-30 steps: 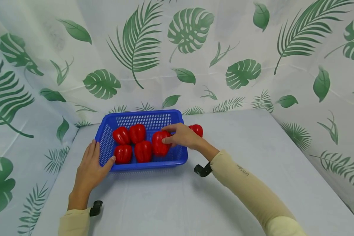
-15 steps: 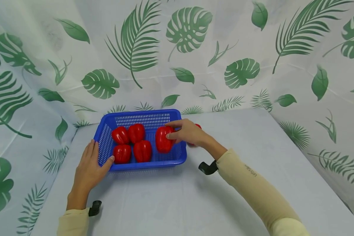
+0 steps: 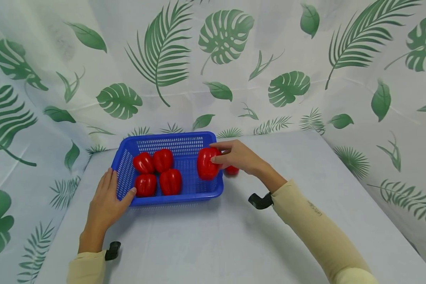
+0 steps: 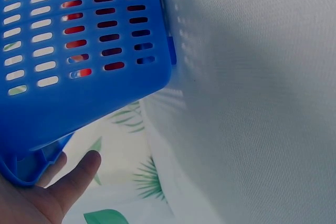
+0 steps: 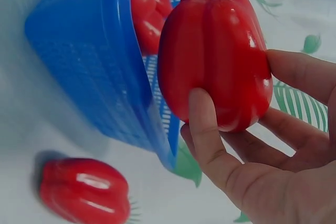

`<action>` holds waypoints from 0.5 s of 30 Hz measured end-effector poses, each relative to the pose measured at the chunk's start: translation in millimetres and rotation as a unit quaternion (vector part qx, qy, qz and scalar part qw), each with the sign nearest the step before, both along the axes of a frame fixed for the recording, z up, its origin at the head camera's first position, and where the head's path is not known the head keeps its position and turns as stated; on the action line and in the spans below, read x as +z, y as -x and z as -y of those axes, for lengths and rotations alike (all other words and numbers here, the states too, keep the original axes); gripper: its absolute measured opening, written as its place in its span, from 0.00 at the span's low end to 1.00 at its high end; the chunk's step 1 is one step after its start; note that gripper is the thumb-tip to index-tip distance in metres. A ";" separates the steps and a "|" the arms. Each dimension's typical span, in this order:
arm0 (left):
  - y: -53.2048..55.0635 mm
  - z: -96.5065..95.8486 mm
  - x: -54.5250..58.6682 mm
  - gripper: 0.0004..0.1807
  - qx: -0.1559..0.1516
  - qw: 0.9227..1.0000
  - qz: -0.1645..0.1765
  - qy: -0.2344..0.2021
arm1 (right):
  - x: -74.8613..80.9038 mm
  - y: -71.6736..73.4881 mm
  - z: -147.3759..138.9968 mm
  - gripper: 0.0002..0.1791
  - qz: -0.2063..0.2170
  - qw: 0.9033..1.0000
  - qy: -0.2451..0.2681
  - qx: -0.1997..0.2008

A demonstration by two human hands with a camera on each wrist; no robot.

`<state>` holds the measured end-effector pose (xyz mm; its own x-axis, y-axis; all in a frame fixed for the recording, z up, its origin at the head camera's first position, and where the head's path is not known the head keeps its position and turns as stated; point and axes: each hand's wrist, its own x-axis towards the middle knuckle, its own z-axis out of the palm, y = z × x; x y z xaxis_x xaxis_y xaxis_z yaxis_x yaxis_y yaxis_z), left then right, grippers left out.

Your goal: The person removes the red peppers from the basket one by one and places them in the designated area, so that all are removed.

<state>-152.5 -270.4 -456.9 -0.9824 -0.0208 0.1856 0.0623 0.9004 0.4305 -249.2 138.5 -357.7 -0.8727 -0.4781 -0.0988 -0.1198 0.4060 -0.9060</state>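
Observation:
My right hand point(image 3: 239, 157) pinches a glossy red bell pepper point(image 3: 206, 165) between thumb and fingers, over the right end of a blue plastic basket point(image 3: 177, 200). In the right wrist view the held bell pepper point(image 5: 218, 61) stands near the basket's rim. Several red bell peppers point(image 3: 170, 182) lie inside, grouped toward the left. On the tabletop just right of the basket sits another bell pepper point(image 5: 86, 190), partly covered by my right hand in the head view. My left hand point(image 3: 105, 203) rests at the basket's front left corner, fingers straight along the side, thumb at the front rim.
The basket stands on a white-covered table point(image 3: 198, 244) near a white backdrop point(image 3: 184, 114) printed with green leaves. A black wrist camera point(image 3: 260, 201) sticks out below my right wrist, another wrist camera point(image 3: 113, 251) beside my left.
My right hand has raised the bell pepper and carried it rightward, from beside the other peppers to the basket's right rim. The left hand keeps its place on the basket.

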 end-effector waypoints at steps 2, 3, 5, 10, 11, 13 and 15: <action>0.2 0.5 -0.3 0.53 -0.001 1.000 -0.006 -0.001 | 0.5 0.1 -5.4 0.34 -0.004 1.000 0.004 -0.002; 0.1 0.5 -0.3 0.53 -0.001 1.000 -0.007 -0.001 | 0.7 0.0 -8.2 0.34 -0.007 1.000 0.004 -0.003; -0.2 0.5 -0.2 0.54 -0.001 1.000 -0.005 -0.001 | 1.0 -0.5 -13.8 0.35 -0.010 1.000 0.004 -0.005; 0.0 0.8 -0.6 0.54 0.001 1.000 0.001 0.001 | 0.3 -2.6 -27.2 0.37 -0.016 1.000 -0.001 -0.013; 0.3 1.1 -1.0 0.54 0.001 1.000 0.002 0.001 | -0.1 -3.0 -29.6 0.37 -0.017 1.000 -0.002 -0.014; 0.4 1.1 -1.6 0.54 0.002 1.000 0.001 0.002 | -1.4 -3.6 -34.2 0.37 -0.016 1.000 -0.001 -0.015; 0.5 0.9 -2.1 0.54 0.003 1.000 0.000 0.003 | -2.8 -4.6 -38.5 0.37 -0.014 1.000 0.000 -0.015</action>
<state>-153.0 -271.3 -459.0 -0.9823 -0.0252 0.1854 0.0571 0.9033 0.4252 -244.6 177.0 -360.5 -0.8890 -0.4519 -0.0737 -0.1337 0.4102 -0.9022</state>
